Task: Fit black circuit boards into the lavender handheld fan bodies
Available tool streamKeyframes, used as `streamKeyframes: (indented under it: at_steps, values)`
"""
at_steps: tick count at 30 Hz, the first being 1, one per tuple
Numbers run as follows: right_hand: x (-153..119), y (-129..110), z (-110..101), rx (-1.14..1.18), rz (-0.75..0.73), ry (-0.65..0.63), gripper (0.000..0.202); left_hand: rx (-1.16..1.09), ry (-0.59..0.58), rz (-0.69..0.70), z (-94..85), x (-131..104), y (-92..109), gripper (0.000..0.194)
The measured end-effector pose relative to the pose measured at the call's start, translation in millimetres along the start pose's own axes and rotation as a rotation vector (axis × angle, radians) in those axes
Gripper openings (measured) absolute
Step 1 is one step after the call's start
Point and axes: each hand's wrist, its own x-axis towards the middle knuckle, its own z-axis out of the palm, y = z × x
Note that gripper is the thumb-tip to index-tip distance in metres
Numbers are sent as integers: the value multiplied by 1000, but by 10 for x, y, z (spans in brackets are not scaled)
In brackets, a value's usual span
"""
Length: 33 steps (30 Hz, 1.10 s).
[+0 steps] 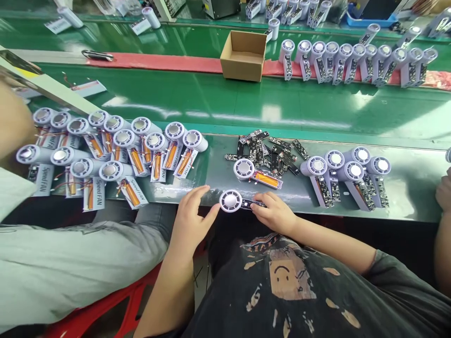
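A lavender fan unit with a round grille lies at the bench's front edge, its handle pointing right with a black circuit board on it. My right hand is closed around the handle's right end, fingers on the board. My left hand is just left of the fan head, fingers apart, the thumb near the rim. Just behind sits another fan with an orange battery exposed in its handle. A heap of loose black circuit boards lies beyond it.
Fans with exposed batteries crowd the bench at left; several fans with boards stand at right. Farther back are a red strip, an open cardboard box and a row of fans. People sit on both sides.
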Motion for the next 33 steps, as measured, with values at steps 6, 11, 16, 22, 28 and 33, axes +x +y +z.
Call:
streamKeyframes:
  at_steps: [6, 11, 16, 22, 28, 33]
  values:
    - [26, 1, 18, 23, 9, 12, 15, 0, 6, -22, 13, -21, -7, 32]
    - [36, 3, 21, 23, -8, 66, 13, -2, 27, -18, 34, -26, -1, 33]
    - [40, 6, 24, 28, -15, 85, 12, 6, 34, -21, 38, -54, -27, 33]
    - [39, 9, 30, 31, -19, 99, 12, 15, 28, -21, 58, -51, -38, 33]
    - [26, 18, 45, 45, -9, 81, 12, 13, 20, -29, 71, -32, -38, 32]
    - [19, 30, 55, 70, -1, 90, 12, -2, 26, -38, 86, -35, -72, 33]
